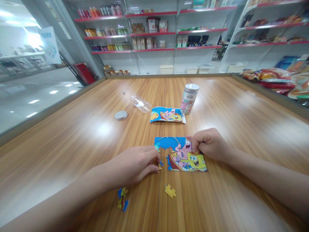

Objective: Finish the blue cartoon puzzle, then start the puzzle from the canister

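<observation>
A partly assembled jigsaw puzzle (181, 158) lies on the wooden table, showing a pink starfish and a yellow sponge character, with a gap at its lower left. My left hand (142, 162) is closed in a pinch on a small puzzle piece (160, 166) beside that gap. At the upper right edge, my right hand (212, 143) is curled, its fingertips pressing on the assembled puzzle. A loose yellow puzzle piece (170, 191) lies in front of the puzzle. More loose blue, green and yellow pieces (123, 199) lie below my left wrist.
Behind the puzzle lies a picture sheet (166, 115) with the same cartoon. A printed can (189, 98) stands at its right. A clear plastic jar (140, 103) lies on its side near a silver lid (121, 115). Stocked shelves (154, 33) stand beyond the table.
</observation>
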The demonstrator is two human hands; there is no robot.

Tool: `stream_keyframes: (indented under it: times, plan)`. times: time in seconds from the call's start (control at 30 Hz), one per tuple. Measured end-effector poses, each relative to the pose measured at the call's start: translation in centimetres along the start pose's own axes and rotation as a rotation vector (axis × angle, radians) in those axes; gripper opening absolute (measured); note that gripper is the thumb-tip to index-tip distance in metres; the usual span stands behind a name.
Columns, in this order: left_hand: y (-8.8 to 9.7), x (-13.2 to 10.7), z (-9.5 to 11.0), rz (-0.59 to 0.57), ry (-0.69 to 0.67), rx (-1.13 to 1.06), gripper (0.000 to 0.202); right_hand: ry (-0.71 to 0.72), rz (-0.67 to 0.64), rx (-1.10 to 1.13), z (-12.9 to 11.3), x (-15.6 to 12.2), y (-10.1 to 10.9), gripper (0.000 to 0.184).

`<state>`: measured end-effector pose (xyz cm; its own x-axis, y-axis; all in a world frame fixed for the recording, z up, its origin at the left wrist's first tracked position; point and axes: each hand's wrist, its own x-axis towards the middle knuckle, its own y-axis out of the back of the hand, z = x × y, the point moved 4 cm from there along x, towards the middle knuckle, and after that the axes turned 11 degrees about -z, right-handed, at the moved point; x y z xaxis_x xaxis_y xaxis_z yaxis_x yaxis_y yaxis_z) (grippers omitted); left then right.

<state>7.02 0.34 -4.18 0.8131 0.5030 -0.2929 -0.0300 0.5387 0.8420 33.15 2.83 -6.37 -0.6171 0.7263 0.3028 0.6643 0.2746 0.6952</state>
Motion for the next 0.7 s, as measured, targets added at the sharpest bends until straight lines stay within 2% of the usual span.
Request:
stream_keyframes:
  times: [0.13,0.17,0.23,0.3,0.4,0.53,0.7]
  plan:
    - [0.0,0.0,0.0,-0.002,0.007,-0.021,0.007,0.13,0.021,-0.187,-2.5,0.0,-0.2,0.033]
    - [0.0,0.0,0.0,0.005,-0.003,-0.025,0.007,0.113,0.018,-0.212,-3.3,0.1,-0.4,0.029]
    - [0.0,0.1,0.0,0.022,-0.028,-0.029,0.007,-0.037,-0.001,-0.237,-4.8,0.7,-0.9,0.018]
    - [0.0,0.1,0.0,0.034,-0.053,-0.03,0.006,-0.149,-0.128,-0.207,-6.5,1.5,-2.2,0.036]
    - [0.0,0.1,-0.1,0.053,-0.077,-0.028,0.005,-0.192,-0.302,-0.13,-8.2,2.7,-4.6,0.05]
    - [-0.3,0.1,-0.2,0.071,-0.111,0.016,0.004,-0.179,-0.278,-0.139,-7.8,3.0,-6.3,0.043]
    - [-0.5,0.2,-0.1,0.088,-0.122,0.093,0.007,-0.175,-0.229,-0.185,-7.2,2.3,-6.6,0.039]
